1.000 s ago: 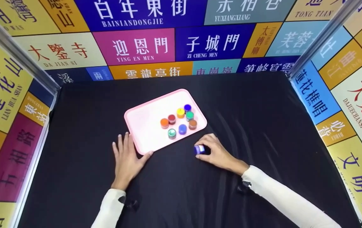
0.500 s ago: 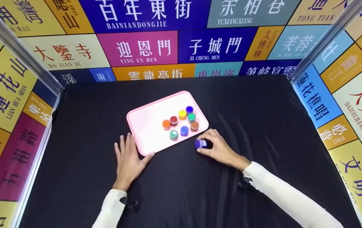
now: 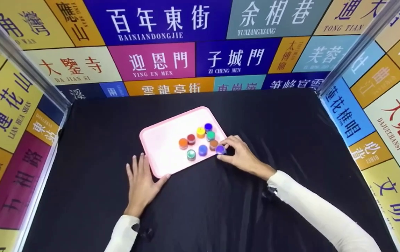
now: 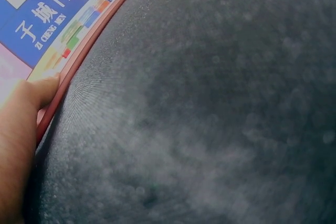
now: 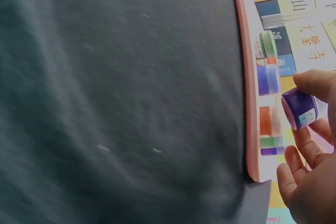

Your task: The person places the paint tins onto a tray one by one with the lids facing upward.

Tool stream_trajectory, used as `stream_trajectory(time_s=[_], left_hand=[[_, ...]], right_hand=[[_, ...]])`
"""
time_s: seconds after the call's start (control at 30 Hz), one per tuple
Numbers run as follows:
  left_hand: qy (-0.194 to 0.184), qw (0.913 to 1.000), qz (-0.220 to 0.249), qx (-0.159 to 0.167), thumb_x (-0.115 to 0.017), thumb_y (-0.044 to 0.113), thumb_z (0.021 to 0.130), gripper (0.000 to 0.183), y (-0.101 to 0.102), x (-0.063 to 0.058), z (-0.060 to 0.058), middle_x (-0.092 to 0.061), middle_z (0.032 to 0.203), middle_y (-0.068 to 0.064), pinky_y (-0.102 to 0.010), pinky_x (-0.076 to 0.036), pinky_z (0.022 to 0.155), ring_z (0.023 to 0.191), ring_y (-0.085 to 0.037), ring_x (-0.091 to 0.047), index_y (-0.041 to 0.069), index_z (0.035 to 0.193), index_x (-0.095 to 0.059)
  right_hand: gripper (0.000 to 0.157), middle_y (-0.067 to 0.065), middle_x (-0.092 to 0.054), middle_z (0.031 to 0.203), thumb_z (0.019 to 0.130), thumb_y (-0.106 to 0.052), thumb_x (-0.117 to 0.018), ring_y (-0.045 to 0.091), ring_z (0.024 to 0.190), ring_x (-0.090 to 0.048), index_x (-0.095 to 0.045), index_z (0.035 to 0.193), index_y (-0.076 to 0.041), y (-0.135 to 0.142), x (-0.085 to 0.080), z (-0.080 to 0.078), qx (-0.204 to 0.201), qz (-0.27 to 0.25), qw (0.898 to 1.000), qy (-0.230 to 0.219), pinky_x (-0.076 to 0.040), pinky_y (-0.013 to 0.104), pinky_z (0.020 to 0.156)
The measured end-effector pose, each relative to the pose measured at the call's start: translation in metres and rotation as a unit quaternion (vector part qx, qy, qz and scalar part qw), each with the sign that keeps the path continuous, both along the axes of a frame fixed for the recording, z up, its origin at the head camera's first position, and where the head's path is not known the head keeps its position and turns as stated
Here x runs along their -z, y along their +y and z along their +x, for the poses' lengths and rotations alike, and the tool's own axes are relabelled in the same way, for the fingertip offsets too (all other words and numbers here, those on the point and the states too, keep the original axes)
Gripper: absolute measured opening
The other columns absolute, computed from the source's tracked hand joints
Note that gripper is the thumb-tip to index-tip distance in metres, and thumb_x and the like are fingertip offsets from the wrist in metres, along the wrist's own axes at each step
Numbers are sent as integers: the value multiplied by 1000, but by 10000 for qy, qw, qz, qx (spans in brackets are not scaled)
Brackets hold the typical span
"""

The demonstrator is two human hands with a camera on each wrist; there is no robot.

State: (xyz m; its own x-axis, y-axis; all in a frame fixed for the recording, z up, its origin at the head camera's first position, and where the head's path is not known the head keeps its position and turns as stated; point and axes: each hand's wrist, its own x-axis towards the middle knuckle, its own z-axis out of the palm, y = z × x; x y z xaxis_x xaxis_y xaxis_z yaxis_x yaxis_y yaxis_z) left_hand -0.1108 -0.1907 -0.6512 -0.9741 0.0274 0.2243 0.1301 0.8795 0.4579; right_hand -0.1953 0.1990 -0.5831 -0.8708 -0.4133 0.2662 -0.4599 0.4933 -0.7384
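Note:
Between thumb and fingers, my right hand (image 3: pixel 243 156) pinches a small purple paint jar (image 3: pixel 220 149) over the near right edge of a pink tray (image 3: pixel 163 140). In the right wrist view the purple jar (image 5: pixel 299 107) looks tilted and held above the tray rim (image 5: pixel 252 129). My left hand (image 3: pixel 142 192) lies at the tray's left near corner, fingers straight and spread, thumb against the rim. Grouped on the tray's right half are small paint jars: orange (image 3: pixel 183 143), dark red (image 3: pixel 191 139), yellow (image 3: pixel 200 132), dark blue (image 3: pixel 208 127), brown (image 3: pixel 213 145), lighter blue (image 3: pixel 202 150) and green (image 3: pixel 191 154).
Black cloth (image 3: pixel 200 210) with soft folds covers the table around the tray. Panels printed with place names (image 3: pixel 151 59) wall in the back and both sides. Metal posts (image 3: pixel 361 45) stand at the back corners.
My right hand has carried the purple jar away from me, from the cloth beside the tray to over its near right edge. The left hand stays at the tray's corner.

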Motion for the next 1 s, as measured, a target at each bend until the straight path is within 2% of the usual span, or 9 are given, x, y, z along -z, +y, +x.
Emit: stream_trajectory(time_s=[0.1, 0.23, 0.47, 0.67, 0.83, 1.0], left_hand=[[-28, 10000, -20, -29, -77, 71, 92, 118, -1, 1, 0, -31, 176, -29, -69, 1, 133, 167, -51, -13, -6, 169, -32], [-99, 9999, -36, -27, -75, 73, 92, 119, -2, 0, 0, -30, 176, -28, -68, 2, 133, 168, -50, -12, -6, 169, -31], [-233, 9997, -17, -9, -74, 74, 93, 119, 0, -2, 0, -28, 178, -27, -67, 3, 133, 168, -49, -10, -5, 170, -30], [-136, 9999, -55, -7, -73, 74, 93, 119, 0, -2, 0, -29, 177, -28, -68, 1, 133, 168, -50, -12, -6, 170, -30], [41, 10000, -37, -27, -76, 73, 90, 119, 0, 0, 0, -33, 175, -29, -71, -3, 132, 166, -53, -16, -7, 168, -34], [59, 10000, -12, -43, -77, 74, 89, 120, 2, 0, 0, -33, 175, -29, -71, -3, 132, 166, -53, -16, -7, 168, -34]], right_hand=[[33, 6, -67, 98, 85, -10, -93, 38, 106, -59, -79, 115, -9, -4, -5, -8, 6, -12, 10000, 97, -46, 40, 94], [34, 6, -73, 105, 84, -9, -93, 35, 110, -61, -79, 115, -7, -10, -10, -18, 56, 48, 9999, 143, -48, 40, 98], [38, 11, -76, 115, 83, -6, -94, 33, 118, -61, -79, 118, -4, -21, -16, -33, 106, 49, 9999, -128, -49, 45, 104], [39, 17, -74, 116, 85, -7, -94, 39, 116, -58, -78, 120, -2, -29, -17, -44, -78, 74, 9997, -201, -46, 46, 103], [34, 11, -72, 115, 87, -7, -91, 41, 116, -58, -79, 119, -6, -33, -17, -53, -78, 110, 9995, -276, -45, 43, 100], [34, 12, -72, 113, 87, -5, -89, 41, 114, -57, -79, 119, -6, -36, -20, -63, -12, 69, 9994, -332, -44, 44, 98]])
